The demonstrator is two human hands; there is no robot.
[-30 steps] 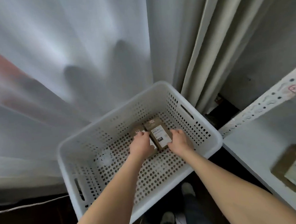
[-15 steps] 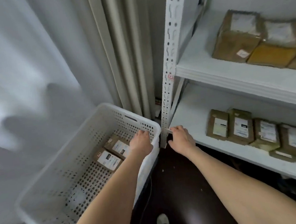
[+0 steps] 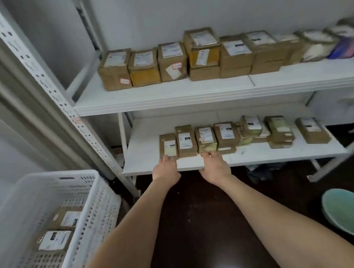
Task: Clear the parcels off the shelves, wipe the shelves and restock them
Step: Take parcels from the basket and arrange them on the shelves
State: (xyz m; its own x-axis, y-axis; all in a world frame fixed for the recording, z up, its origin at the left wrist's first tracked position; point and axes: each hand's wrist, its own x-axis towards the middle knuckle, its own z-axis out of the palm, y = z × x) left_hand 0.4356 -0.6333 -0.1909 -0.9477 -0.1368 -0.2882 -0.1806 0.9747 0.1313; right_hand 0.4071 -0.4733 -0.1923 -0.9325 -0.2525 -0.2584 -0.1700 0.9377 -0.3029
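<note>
Head view showed both hands at the lower shelf's [image 3: 143, 150] front edge, the left hand [image 3: 166, 169] touching the leftmost parcel [image 3: 168, 145], the right hand [image 3: 215, 167] the third parcel [image 3: 205, 139]. Both parcels lay straight ahead, long axes pointing away. Blur hid whether either hand gripped yet.

Parcels [image 3: 186, 141] are brown paper; the basket [image 3: 98, 223] is plastic.

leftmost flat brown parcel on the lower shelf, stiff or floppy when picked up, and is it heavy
Probably stiff: the leftmost parcel keeps straight edges and square corners, like a taped box. Likely light for its size, being thin and small beside its neighbours. It lies low and flat on the lower shelf, so it should slide rather than tip if pushed.
</note>
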